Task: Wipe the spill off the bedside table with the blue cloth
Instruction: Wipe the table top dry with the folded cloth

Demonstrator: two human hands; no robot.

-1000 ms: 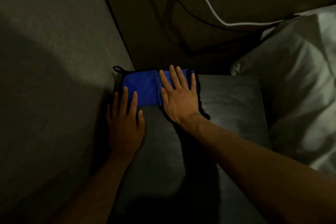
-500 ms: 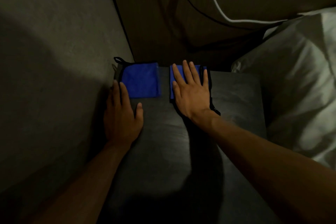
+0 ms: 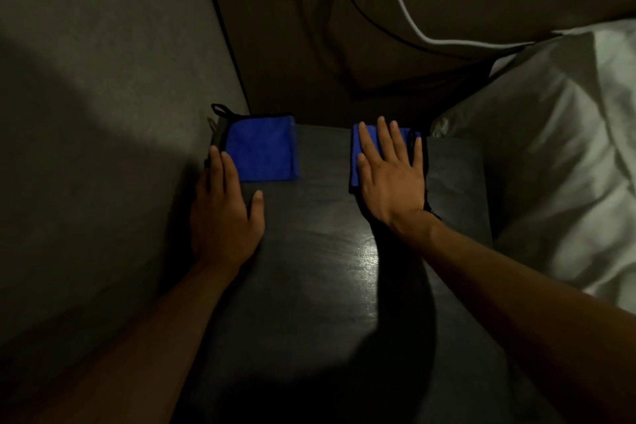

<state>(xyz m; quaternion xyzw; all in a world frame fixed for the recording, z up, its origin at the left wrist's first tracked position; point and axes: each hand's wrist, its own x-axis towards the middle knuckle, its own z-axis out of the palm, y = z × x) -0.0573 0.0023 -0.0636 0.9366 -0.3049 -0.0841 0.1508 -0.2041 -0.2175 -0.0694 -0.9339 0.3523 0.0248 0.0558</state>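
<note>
The dark bedside table point(image 3: 320, 286) fills the middle of the head view. My right hand point(image 3: 392, 179) lies flat, fingers spread, pressing a blue cloth with black edging point(image 3: 355, 144) onto the table's back right part; the hand hides most of the cloth. A second folded blue cloth with a black loop point(image 3: 261, 151) lies in the back left corner. My left hand point(image 3: 223, 213) rests flat on the table, its fingertips at that cloth's left edge. A shiny patch point(image 3: 364, 251) shows near my right wrist; I cannot tell if it is liquid or glare.
A grey wall point(image 3: 103, 113) runs close along the table's left side. A white pillow and bedding point(image 3: 550, 148) press against its right edge. A white cable point(image 3: 402, 7) and a black cable point(image 3: 347, 0) hang down the panel behind the table.
My right hand slid its blue cloth to the right along the back of the table, away from the other cloth. My left hand pulled back slightly toward me.
</note>
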